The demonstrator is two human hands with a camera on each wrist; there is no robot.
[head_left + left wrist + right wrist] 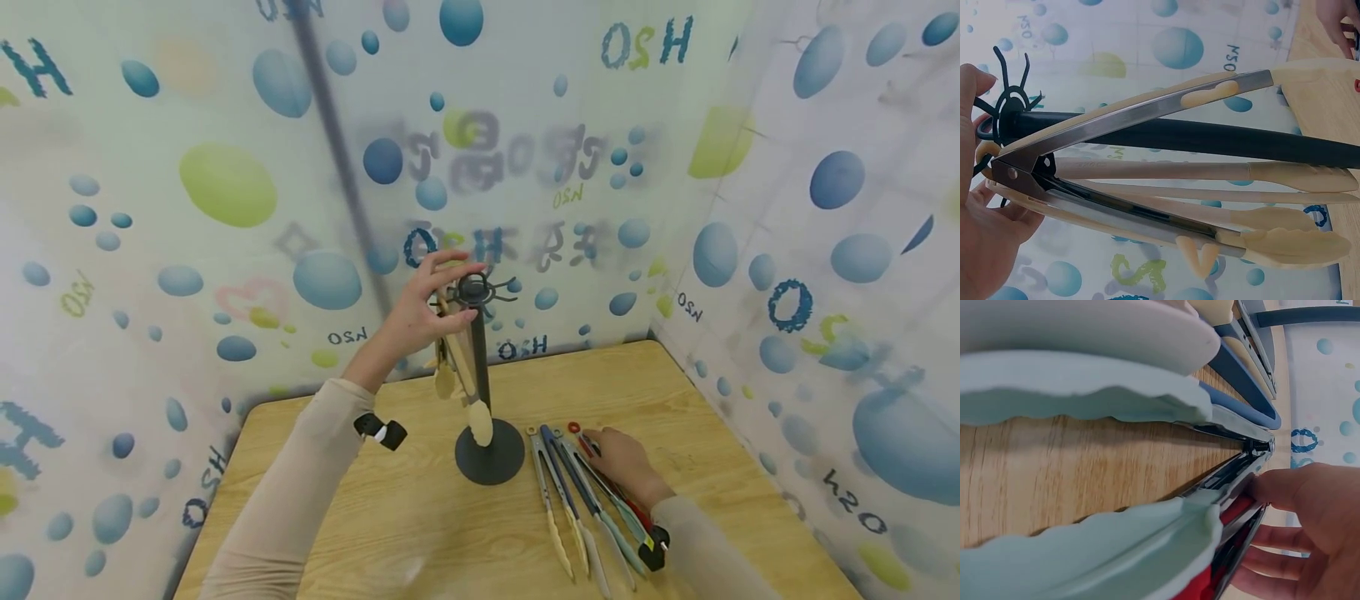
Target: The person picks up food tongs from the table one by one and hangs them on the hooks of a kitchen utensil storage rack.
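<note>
My left hand [423, 312] spans the hooked top of a dark utensil stand [481, 358], thumb on one side and fingers on the other. Cream-tipped tongs [1147, 119] hang from a hook beside this hand, their arms spread apart. Behind them, cream utensils [1300, 176] hang along the pole. At the right of the table, my right hand [626, 462] grips red tongs [1238, 509] near their hinged end, thumb on top and fingers on the far side. Mint-tipped tongs [1091, 562] lie right against the red ones, arms spread open.
Several more tongs [551, 500] lie side by side left of my right hand, some cream-tipped, some with blue handles. The stand's round base [490, 467] rests on the wooden table [390, 508]. Patterned curtains [225, 100] enclose the table at the back and sides.
</note>
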